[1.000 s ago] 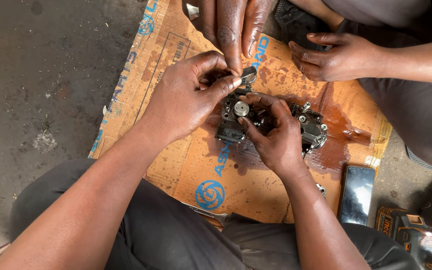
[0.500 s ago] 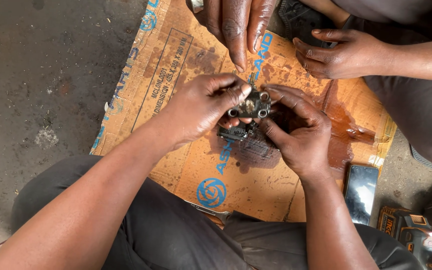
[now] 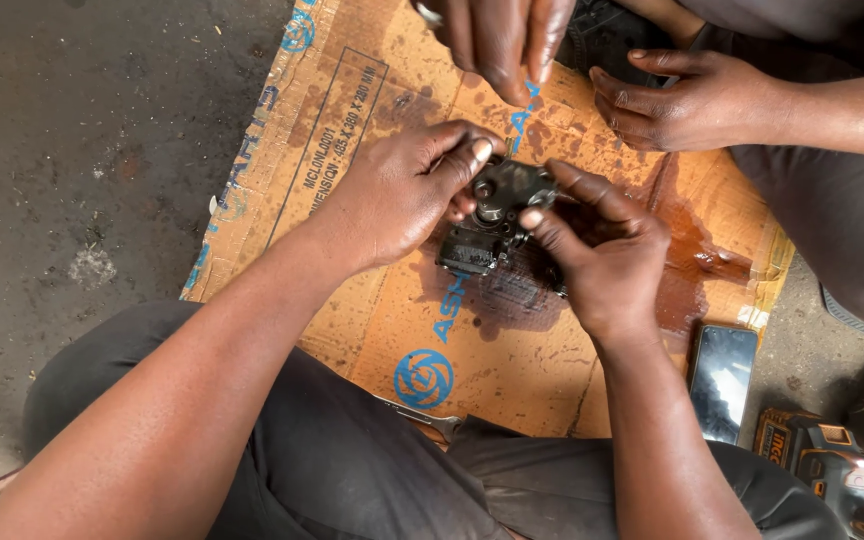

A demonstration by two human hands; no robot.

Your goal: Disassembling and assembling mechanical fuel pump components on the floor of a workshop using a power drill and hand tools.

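A dark, oily metal engine part (image 3: 497, 215) with round ports is held just above a stained sheet of cardboard (image 3: 372, 130). My left hand (image 3: 402, 195) grips its left side, thumb on the top edge. From the right, my right hand (image 3: 602, 255) grips it, thumb pressed on its face. Both hands are greasy. The part's underside is hidden by my fingers.
Another person's two hands (image 3: 497, 35) (image 3: 687, 95) hover over the cardboard's far edge. An oil stain (image 3: 692, 250) spreads at the right. A dark phone (image 3: 722, 375) lies on the cardboard's right corner, and an orange-and-black power tool (image 3: 817, 455) lies on the concrete floor (image 3: 82, 150). A spanner (image 3: 422, 415) rests by my knee.
The part has been turned over in my hands, so a different face shows. Both hands shifted slightly right and regripped it. The other person's hands stayed near the far edge.
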